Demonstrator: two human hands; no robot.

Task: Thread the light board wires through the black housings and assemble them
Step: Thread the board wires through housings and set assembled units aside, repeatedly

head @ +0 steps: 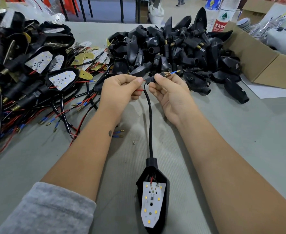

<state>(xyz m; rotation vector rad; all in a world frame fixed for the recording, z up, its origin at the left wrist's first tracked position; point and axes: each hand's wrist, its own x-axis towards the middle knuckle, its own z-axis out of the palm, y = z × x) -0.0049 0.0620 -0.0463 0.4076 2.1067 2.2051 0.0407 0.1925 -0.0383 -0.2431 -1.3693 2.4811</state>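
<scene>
Already seated in its black plastic housing (153, 168), the white light board (151, 202) trails a black cable (150, 122) whose wires both hands, left hand (122, 89) and right hand (170, 92), pinch while feeding a small black stem piece (151, 79), one of many units.

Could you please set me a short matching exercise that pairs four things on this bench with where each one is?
Things:
1. light board
2. empty housings
3. cardboard box
4. black stem

Places:
A. far right
B. seated in the near housing
C. piled at the far centre
D. in the right hand's grip

Pairs: 1-B, 2-C, 3-A, 4-D
</scene>
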